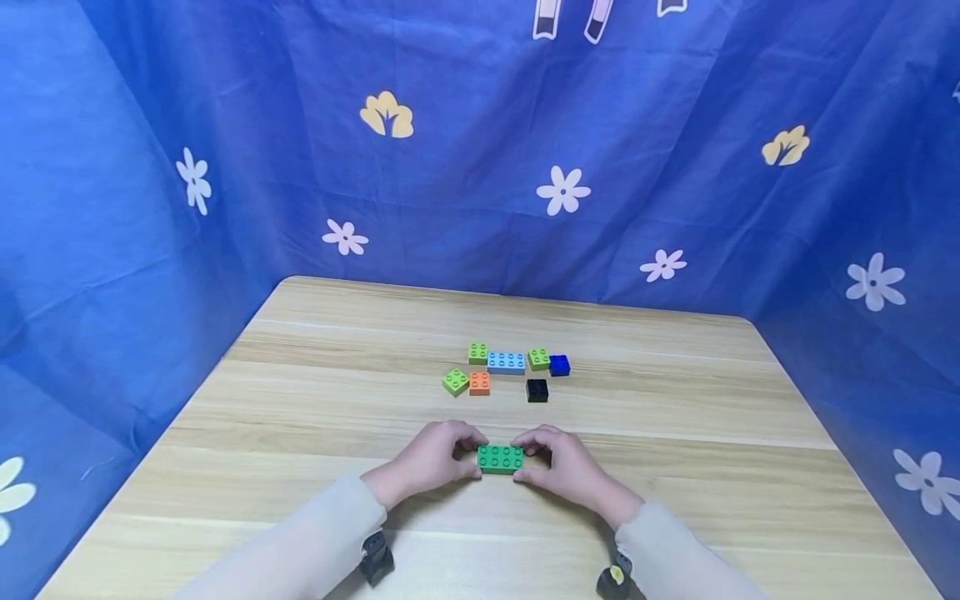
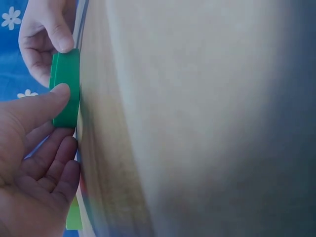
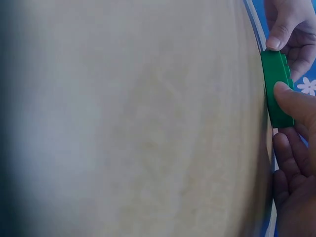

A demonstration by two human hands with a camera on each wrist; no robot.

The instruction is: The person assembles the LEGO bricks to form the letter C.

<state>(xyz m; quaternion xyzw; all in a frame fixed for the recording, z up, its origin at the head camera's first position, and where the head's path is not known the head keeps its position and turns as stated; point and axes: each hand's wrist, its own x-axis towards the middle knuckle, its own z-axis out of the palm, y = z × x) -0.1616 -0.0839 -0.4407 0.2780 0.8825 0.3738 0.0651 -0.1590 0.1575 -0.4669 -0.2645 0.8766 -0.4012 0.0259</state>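
Fingers (image 1: 471, 434) of the left hand (image 1: 433, 455) and right hand (image 1: 566, 468) pinch both ends of a long bright green plastic brick (image 1: 500, 459). That grip looks done, but no other brick is on it yet. It looks boxy, with round bumps facing up. It is between the hands, on or just over the pale wood-grain table (image 1: 637, 433). Farther back lie three square lime-green plastic bricks (image 1: 456, 382), an orange brick (image 1: 479, 383), a black brick (image 1: 537, 391), a dark blue brick (image 1: 559, 365) and a long light-blue brick (image 1: 506, 362).

An 8-stud green brick (image 1: 500, 459) lies studs-up on the table (image 1: 675, 417).
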